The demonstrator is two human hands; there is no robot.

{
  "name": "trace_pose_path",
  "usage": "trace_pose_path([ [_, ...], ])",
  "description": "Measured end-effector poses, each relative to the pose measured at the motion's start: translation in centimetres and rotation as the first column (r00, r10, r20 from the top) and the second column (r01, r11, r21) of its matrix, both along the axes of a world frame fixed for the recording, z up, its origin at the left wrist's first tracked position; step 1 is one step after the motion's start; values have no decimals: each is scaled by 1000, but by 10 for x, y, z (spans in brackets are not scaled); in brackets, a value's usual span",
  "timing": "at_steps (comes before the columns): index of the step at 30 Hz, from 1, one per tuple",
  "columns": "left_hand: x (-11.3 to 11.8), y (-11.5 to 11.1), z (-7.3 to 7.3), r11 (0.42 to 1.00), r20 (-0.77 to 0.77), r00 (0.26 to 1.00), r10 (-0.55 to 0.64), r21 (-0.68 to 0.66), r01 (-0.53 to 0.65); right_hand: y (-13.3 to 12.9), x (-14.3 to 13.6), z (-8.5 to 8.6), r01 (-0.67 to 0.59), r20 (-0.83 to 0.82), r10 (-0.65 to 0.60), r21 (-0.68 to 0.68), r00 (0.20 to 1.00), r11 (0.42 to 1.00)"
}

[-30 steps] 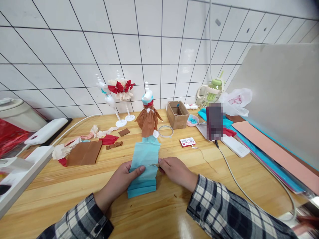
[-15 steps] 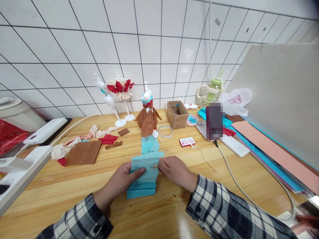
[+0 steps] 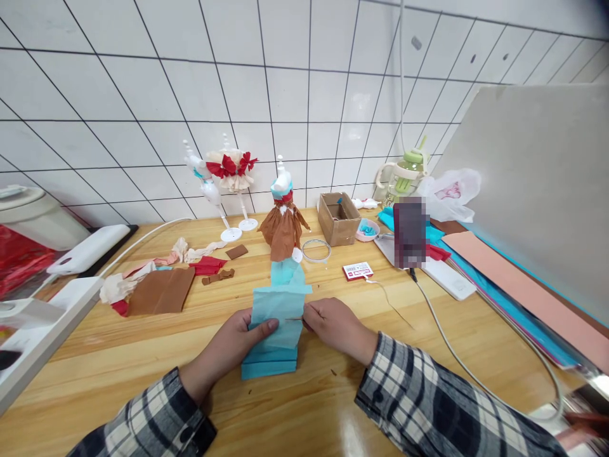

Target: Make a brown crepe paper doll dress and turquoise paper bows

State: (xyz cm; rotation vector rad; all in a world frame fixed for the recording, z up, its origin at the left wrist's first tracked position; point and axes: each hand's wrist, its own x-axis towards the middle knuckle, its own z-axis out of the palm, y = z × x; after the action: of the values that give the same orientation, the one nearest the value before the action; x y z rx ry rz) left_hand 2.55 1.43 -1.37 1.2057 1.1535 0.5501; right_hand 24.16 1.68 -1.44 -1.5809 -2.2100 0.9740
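My left hand [image 3: 245, 333] is closed on a folded piece of light blue crepe paper [image 3: 278, 308], its thumb pressed on the front. The paper hangs in several layers, with darker blue folds [image 3: 269, 368] at the bottom. At its right edge my right hand [image 3: 330, 322] is closed in a pinch. From those fingers a thin, stick-like thing reaches across the paper; its kind is unclear. Just beyond stands a small dress form [image 3: 283, 184] wearing a brown skirt [image 3: 283, 231]. More light blue paper [image 3: 287, 273] lies at its foot.
Two more mini dress forms [image 3: 209, 187] [image 3: 233, 174] stand by the tiled wall. Brown paper [image 3: 162, 292] and red scraps lie left. A metal ring [image 3: 316, 251], cardboard box [image 3: 339, 222], small card packet [image 3: 356, 271] and cable [image 3: 457, 355] are ahead and right.
The upper part of the blue paper has risen slightly and stands flatter. Both hands keep nearly the same places, and the thin thing still crosses the paper's right side.
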Motion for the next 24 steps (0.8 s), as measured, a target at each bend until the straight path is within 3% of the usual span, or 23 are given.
trace_pose_path([
  [24,1,-1,2,999,35,999,39,-6,-39,2,0,1,13,47,-12,-23,999,1000],
])
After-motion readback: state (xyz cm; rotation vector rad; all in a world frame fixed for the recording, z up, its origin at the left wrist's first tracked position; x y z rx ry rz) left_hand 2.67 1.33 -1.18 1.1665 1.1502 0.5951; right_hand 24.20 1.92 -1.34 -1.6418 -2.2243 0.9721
